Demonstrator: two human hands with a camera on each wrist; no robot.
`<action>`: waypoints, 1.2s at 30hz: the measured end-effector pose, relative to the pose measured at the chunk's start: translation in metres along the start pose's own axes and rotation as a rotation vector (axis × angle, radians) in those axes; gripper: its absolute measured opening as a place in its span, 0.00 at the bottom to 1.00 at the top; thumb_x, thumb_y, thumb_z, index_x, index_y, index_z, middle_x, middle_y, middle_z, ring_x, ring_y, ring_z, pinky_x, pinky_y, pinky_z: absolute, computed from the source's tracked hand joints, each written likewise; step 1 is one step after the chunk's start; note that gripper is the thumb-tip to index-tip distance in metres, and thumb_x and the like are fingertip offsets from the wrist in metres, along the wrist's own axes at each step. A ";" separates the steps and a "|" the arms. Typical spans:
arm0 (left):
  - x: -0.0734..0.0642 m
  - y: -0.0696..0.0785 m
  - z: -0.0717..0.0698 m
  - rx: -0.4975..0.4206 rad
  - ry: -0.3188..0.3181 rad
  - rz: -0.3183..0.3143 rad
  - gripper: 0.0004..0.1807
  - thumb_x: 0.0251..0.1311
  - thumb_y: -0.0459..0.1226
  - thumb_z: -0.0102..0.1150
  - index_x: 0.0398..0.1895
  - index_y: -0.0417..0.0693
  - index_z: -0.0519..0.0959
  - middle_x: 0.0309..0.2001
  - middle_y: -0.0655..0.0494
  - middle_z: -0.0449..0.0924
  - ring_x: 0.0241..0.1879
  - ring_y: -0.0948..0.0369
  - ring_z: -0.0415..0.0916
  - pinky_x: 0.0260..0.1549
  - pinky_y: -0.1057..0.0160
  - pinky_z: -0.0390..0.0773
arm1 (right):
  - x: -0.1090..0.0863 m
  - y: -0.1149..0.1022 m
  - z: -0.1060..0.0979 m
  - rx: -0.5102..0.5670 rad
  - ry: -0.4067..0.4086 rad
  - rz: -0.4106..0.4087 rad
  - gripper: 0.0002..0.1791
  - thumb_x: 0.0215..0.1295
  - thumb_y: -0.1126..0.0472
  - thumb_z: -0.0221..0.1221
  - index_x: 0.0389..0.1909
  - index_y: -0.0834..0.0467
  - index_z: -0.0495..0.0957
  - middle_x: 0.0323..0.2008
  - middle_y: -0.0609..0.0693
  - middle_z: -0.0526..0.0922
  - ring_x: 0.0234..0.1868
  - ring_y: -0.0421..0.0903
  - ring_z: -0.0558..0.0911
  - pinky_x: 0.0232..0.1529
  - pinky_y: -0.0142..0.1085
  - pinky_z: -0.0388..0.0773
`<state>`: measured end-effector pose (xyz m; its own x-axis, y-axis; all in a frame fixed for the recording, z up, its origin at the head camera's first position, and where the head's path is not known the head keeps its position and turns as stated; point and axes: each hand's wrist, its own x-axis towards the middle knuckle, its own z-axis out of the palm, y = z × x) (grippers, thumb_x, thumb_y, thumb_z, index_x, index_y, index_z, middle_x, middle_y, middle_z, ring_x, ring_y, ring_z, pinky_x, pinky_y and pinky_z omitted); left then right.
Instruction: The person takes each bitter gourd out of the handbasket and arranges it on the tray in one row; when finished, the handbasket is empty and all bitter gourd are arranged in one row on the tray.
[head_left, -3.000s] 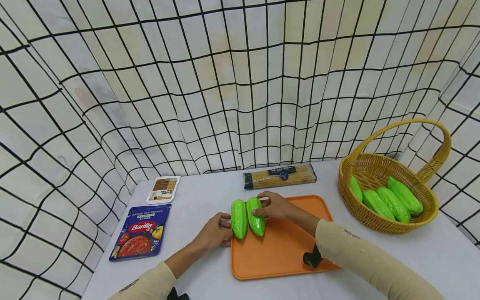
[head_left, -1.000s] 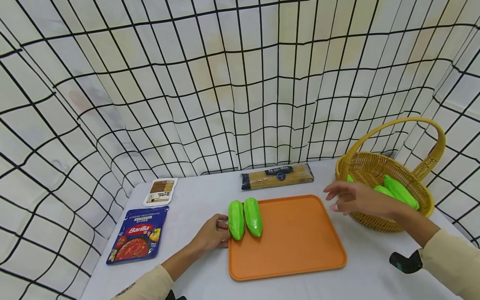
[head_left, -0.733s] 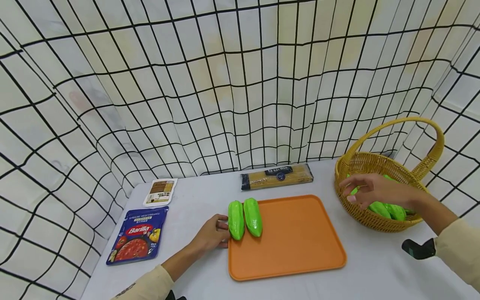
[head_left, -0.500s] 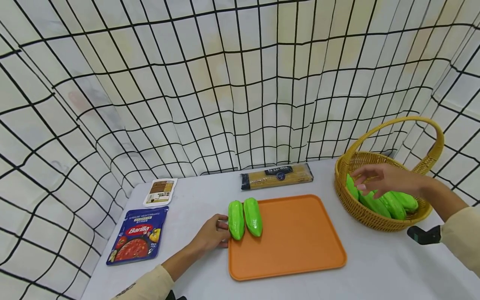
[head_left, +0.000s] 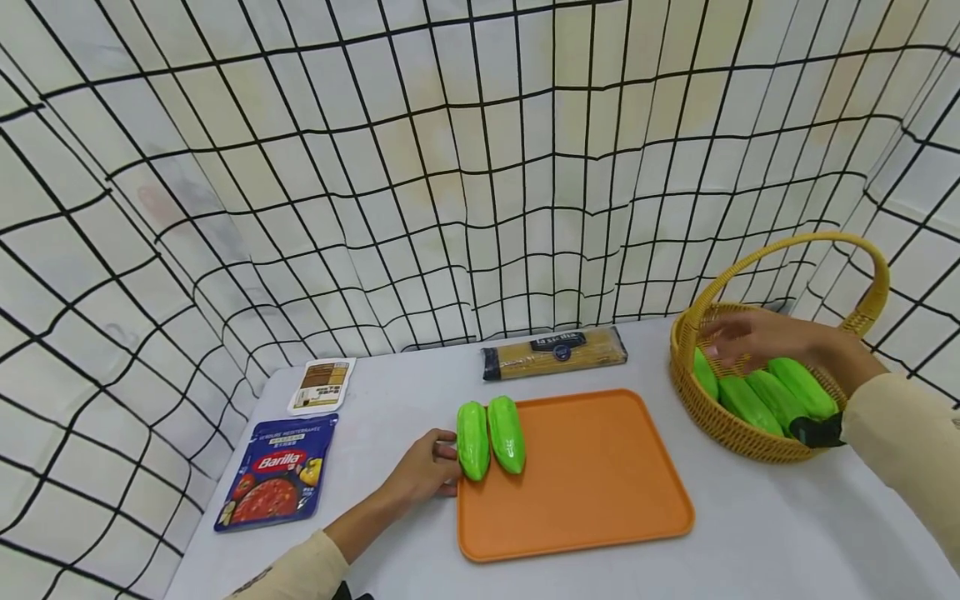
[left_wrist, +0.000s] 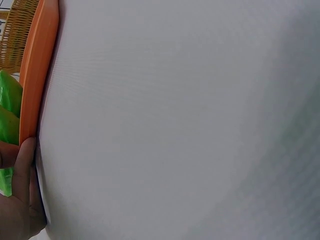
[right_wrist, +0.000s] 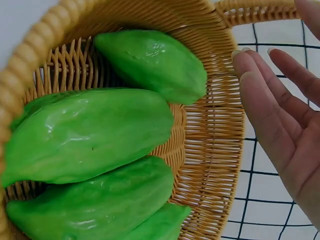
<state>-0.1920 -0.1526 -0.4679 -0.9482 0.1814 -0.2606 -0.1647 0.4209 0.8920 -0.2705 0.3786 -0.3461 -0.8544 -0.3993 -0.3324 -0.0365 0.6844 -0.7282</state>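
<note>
Two glossy green melon-like vegetables, the left one and the right one, lie side by side at the left end of the orange tray. My left hand rests at the tray's left rim, fingertips right by the left vegetable. In the left wrist view, fingers touch the rim. My right hand hovers over the wicker basket, holding nothing. In the right wrist view its fingers are loosely extended, apart from the several green vegetables in the basket.
The basket has a tall arched handle near my right hand. A pasta packet lies behind the tray. On the left are a blue Barilla pouch and a small white packet. Black-lined netting surrounds the table.
My right hand has let go of the right vegetable on the tray and moved right, over the basket, then deeper across it. The left hand has stayed at the tray's edge.
</note>
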 end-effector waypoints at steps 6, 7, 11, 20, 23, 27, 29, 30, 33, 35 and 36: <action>0.001 0.000 0.000 -0.007 -0.002 0.004 0.33 0.52 0.27 0.60 0.66 0.32 0.66 0.48 0.42 0.74 0.41 0.57 0.79 0.33 0.60 0.88 | 0.014 0.003 -0.001 0.036 0.002 0.041 0.38 0.68 0.54 0.61 0.73 0.64 0.58 0.66 0.67 0.70 0.50 0.54 0.81 0.47 0.47 0.85; 0.001 0.000 0.000 -0.007 -0.002 0.003 0.33 0.52 0.27 0.60 0.66 0.33 0.66 0.48 0.42 0.74 0.41 0.56 0.79 0.34 0.60 0.88 | 0.016 0.004 -0.002 0.037 0.004 0.047 0.38 0.67 0.55 0.61 0.73 0.65 0.57 0.65 0.66 0.70 0.51 0.54 0.80 0.48 0.47 0.85; 0.000 0.000 0.000 0.000 -0.003 -0.003 0.33 0.53 0.27 0.60 0.66 0.33 0.66 0.48 0.43 0.74 0.41 0.57 0.79 0.34 0.60 0.88 | 0.026 0.010 -0.004 0.031 0.012 0.060 0.38 0.65 0.60 0.61 0.72 0.66 0.57 0.65 0.65 0.71 0.56 0.52 0.78 0.51 0.47 0.83; 0.000 -0.002 -0.001 -0.018 -0.010 -0.004 0.34 0.52 0.27 0.61 0.66 0.33 0.66 0.48 0.43 0.74 0.42 0.57 0.80 0.33 0.60 0.88 | 0.039 0.022 -0.005 0.027 0.034 0.083 0.37 0.71 0.55 0.58 0.72 0.68 0.57 0.66 0.66 0.73 0.57 0.52 0.79 0.52 0.48 0.84; 0.000 -0.002 -0.002 -0.017 -0.012 -0.001 0.34 0.52 0.27 0.61 0.65 0.33 0.66 0.48 0.43 0.74 0.42 0.57 0.80 0.33 0.60 0.88 | 0.043 0.026 -0.005 -0.002 0.025 0.080 0.40 0.73 0.49 0.55 0.73 0.70 0.54 0.66 0.68 0.72 0.58 0.55 0.79 0.56 0.50 0.82; 0.000 -0.002 -0.001 -0.021 -0.012 -0.003 0.33 0.53 0.27 0.61 0.65 0.33 0.66 0.48 0.43 0.74 0.41 0.57 0.80 0.33 0.59 0.88 | 0.046 0.029 -0.004 -0.004 0.011 0.083 0.41 0.75 0.48 0.54 0.73 0.72 0.50 0.66 0.72 0.69 0.60 0.60 0.78 0.59 0.53 0.81; 0.000 -0.001 -0.001 -0.020 -0.015 -0.004 0.33 0.53 0.27 0.61 0.65 0.33 0.66 0.48 0.43 0.74 0.41 0.58 0.79 0.34 0.59 0.88 | 0.048 0.029 -0.003 0.000 0.012 0.085 0.41 0.74 0.49 0.54 0.73 0.73 0.50 0.65 0.73 0.69 0.60 0.61 0.77 0.59 0.54 0.80; 0.000 -0.001 -0.001 -0.020 -0.017 -0.005 0.33 0.53 0.27 0.61 0.65 0.33 0.66 0.48 0.43 0.74 0.41 0.58 0.80 0.34 0.59 0.88 | 0.050 0.030 -0.003 -0.004 0.014 0.087 0.42 0.74 0.49 0.55 0.73 0.73 0.50 0.64 0.73 0.69 0.60 0.61 0.77 0.59 0.54 0.80; 0.000 -0.001 -0.001 -0.013 -0.021 -0.003 0.33 0.54 0.27 0.61 0.65 0.33 0.66 0.48 0.43 0.74 0.41 0.58 0.79 0.34 0.59 0.89 | 0.054 0.032 -0.002 -0.027 0.012 0.096 0.44 0.74 0.48 0.55 0.73 0.75 0.48 0.64 0.74 0.68 0.60 0.63 0.76 0.60 0.55 0.79; 0.000 -0.001 -0.001 -0.009 -0.019 -0.004 0.33 0.53 0.27 0.61 0.65 0.33 0.66 0.48 0.43 0.74 0.41 0.58 0.80 0.34 0.60 0.89 | 0.056 0.033 -0.001 -0.035 -0.005 0.103 0.44 0.74 0.49 0.55 0.74 0.75 0.47 0.65 0.75 0.66 0.62 0.65 0.75 0.60 0.55 0.79; -0.001 0.000 -0.001 -0.007 -0.017 -0.006 0.33 0.53 0.27 0.61 0.66 0.33 0.66 0.48 0.43 0.74 0.41 0.58 0.80 0.34 0.60 0.89 | 0.057 0.034 -0.001 -0.038 -0.020 0.108 0.44 0.75 0.50 0.54 0.74 0.75 0.46 0.66 0.76 0.65 0.62 0.66 0.74 0.60 0.55 0.79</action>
<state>-0.1915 -0.1538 -0.4675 -0.9424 0.1944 -0.2722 -0.1721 0.4160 0.8929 -0.3212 0.3793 -0.3893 -0.8438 -0.3337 -0.4203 0.0354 0.7469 -0.6640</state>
